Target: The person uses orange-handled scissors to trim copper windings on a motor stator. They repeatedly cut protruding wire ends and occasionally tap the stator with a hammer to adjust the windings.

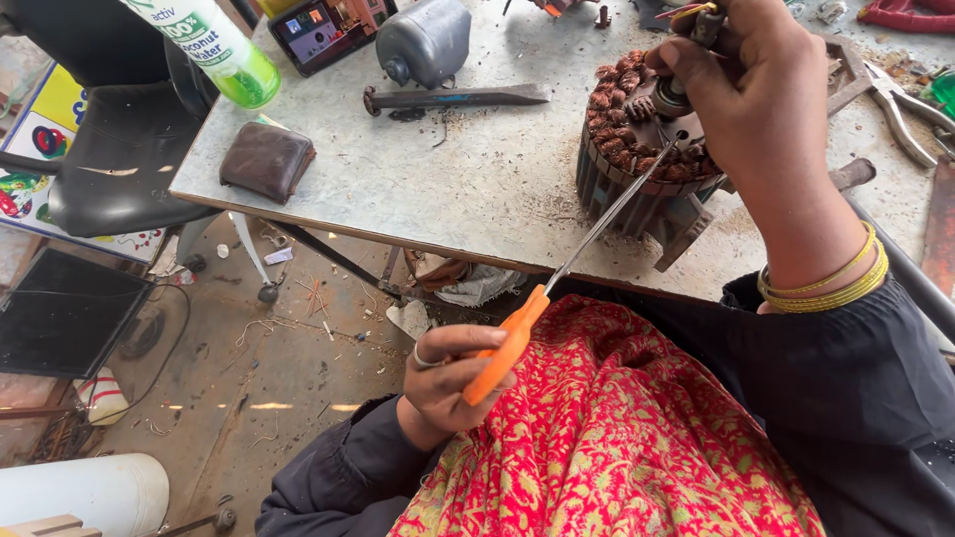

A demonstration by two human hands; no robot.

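Note:
My left hand (450, 380) grips the orange handle of a long screwdriver (557, 283) low at my lap; its metal shaft runs up and right to the copper windings of a round motor stator (637, 169) on the grey worktable (468, 189). My right hand (751, 94), with gold bangles at the wrist, rests on top of the stator. Its fingers are closed around a small dark part with yellow and red wires. The tip of the screwdriver meets the windings just below that hand.
A brown wallet (267, 159), a green bottle (224, 50), a grey motor housing (426, 40), a flat metal bar (453, 97) and a small screen device (323, 30) lie at the table's left and back. Pliers (900, 109) lie at the right. A black chair (119, 149) stands left.

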